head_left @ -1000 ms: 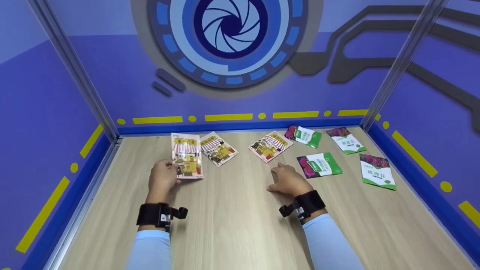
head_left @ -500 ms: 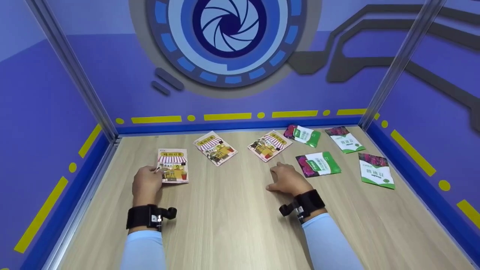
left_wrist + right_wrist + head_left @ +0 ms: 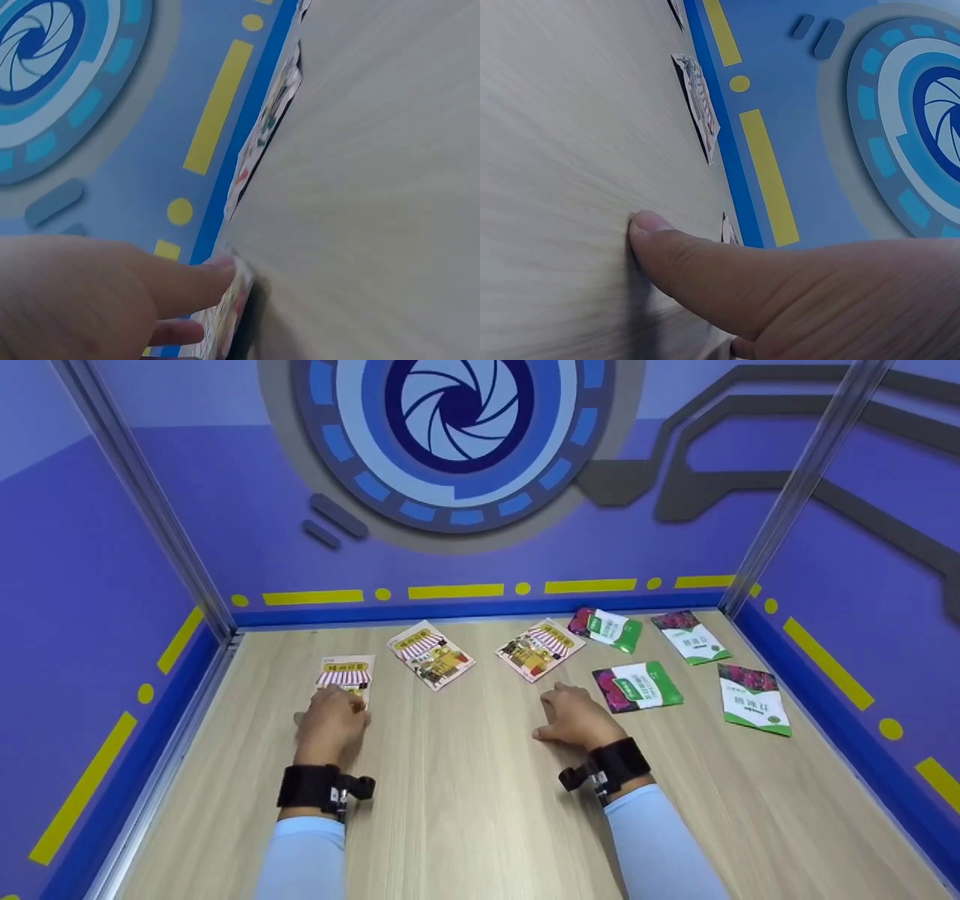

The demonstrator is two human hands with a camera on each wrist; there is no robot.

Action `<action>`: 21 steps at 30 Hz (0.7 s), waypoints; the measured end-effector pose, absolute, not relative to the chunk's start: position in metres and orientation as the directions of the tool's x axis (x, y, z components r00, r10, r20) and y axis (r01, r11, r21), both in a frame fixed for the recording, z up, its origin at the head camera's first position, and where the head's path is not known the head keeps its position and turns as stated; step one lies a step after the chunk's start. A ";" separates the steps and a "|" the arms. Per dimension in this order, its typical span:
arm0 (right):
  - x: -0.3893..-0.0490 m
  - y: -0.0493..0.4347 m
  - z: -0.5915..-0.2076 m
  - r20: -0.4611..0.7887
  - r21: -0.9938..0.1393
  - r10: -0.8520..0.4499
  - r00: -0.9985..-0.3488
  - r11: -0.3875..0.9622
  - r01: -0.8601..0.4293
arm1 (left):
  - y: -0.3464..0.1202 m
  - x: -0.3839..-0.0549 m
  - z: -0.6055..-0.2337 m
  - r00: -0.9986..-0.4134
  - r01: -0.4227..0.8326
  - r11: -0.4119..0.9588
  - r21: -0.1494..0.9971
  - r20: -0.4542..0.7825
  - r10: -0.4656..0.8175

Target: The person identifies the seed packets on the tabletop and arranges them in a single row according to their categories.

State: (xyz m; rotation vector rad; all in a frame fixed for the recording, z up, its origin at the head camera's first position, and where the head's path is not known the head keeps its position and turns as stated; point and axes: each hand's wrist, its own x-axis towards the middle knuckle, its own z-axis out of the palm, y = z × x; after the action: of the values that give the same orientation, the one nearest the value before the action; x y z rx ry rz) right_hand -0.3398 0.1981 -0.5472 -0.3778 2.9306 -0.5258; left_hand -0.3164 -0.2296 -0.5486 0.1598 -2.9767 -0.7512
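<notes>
My left hand (image 3: 334,727) lies over the lower part of a pink packet (image 3: 345,671) with a striped-awning shop picture, at the left of the table. In the left wrist view, the thumb (image 3: 199,285) touches that packet's edge, while the other fingers are partly hidden. Two matching packets lie flat farther back: one at centre left (image 3: 433,655), one at centre right (image 3: 540,650). Just in front of the latter, my right hand (image 3: 581,720) rests on the table with loosely bent fingers, holding nothing. Its thumb (image 3: 705,270) touches the wood in the right wrist view.
Several green-and-white packets with magenta flower pictures lie at the right: one at the back (image 3: 606,629), one nearer my right hand (image 3: 637,687), others farther right (image 3: 690,637). Blue-purple panels (image 3: 480,570) enclose the wooden table (image 3: 480,795) at back and sides.
The left hand brought its pink packet left and down onto the table, off the neighbouring packet. It then shifted from the packet's left edge onto its lower part. The right hand stayed still.
</notes>
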 end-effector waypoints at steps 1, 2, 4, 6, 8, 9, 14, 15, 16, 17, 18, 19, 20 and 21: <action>-0.340 0.198 -0.547 -0.089 -0.356 -0.273 -0.958 0.907 -0.226 | -0.227 -0.317 -0.549 -0.994 -0.063 0.881 0.468 0.048 -0.097; -0.340 0.199 -0.547 -0.083 -0.353 -0.281 -0.956 0.905 -0.235 | -0.226 -0.317 -0.550 -0.995 -0.056 0.886 0.461 0.051 -0.090; -0.340 0.199 -0.547 -0.079 -0.350 -0.286 -0.955 0.905 -0.242 | -0.226 -0.317 -0.551 -0.993 -0.070 0.887 0.456 0.049 -0.104; -0.340 0.199 -0.547 -0.079 -0.350 -0.285 -0.955 0.905 -0.241 | -0.229 -0.316 -0.552 -0.990 -0.100 0.883 0.459 0.038 -0.132; -0.339 0.198 -0.547 -0.088 -0.352 -0.277 -0.957 0.907 -0.230 | -0.233 -0.316 -0.553 -0.988 -0.119 0.877 0.466 0.031 -0.150; -0.339 0.198 -0.547 -0.091 -0.354 -0.272 -0.958 0.908 -0.224 | -0.234 -0.315 -0.553 -0.987 -0.128 0.872 0.471 0.027 -0.160; -0.339 0.197 -0.546 -0.088 -0.355 -0.274 -0.958 0.907 -0.227 | -0.241 -0.315 -0.553 -0.980 -0.173 0.855 0.489 0.001 -0.199; -0.339 0.197 -0.546 -0.087 -0.354 -0.274 -0.958 0.907 -0.227 | -0.241 -0.314 -0.553 -0.979 -0.180 0.854 0.488 -0.004 -0.204; -0.339 0.197 -0.546 -0.090 -0.353 -0.272 -0.958 0.908 -0.224 | -0.242 -0.314 -0.553 -0.979 -0.183 0.856 0.483 -0.005 -0.206; -0.339 0.197 -0.546 -0.090 -0.352 -0.271 -0.958 0.909 -0.224 | -0.244 -0.313 -0.552 -0.979 -0.182 0.861 0.475 -0.005 -0.204; -0.339 0.197 -0.546 -0.089 -0.351 -0.270 -0.959 0.909 -0.224 | -0.245 -0.312 -0.552 -0.979 -0.186 0.865 0.465 -0.009 -0.205; -0.339 0.197 -0.547 -0.088 -0.349 -0.269 -0.959 0.910 -0.223 | -0.247 -0.312 -0.551 -0.980 -0.183 0.871 0.457 -0.009 -0.201; -0.339 0.197 -0.547 -0.091 -0.348 -0.266 -0.960 0.911 -0.220 | -0.249 -0.311 -0.550 -0.980 -0.180 0.874 0.451 -0.009 -0.198; -0.339 0.197 -0.547 -0.092 -0.349 -0.265 -0.960 0.912 -0.218 | -0.251 -0.310 -0.550 -0.982 -0.175 0.877 0.447 -0.012 -0.190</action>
State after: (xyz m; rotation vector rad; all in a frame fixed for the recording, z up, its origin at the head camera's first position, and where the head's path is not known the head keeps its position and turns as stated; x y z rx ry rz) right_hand -0.3392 0.1973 -0.5474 -0.3725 2.9368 -0.5123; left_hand -0.3099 -0.2509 -0.5498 0.2932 -3.0123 -0.7130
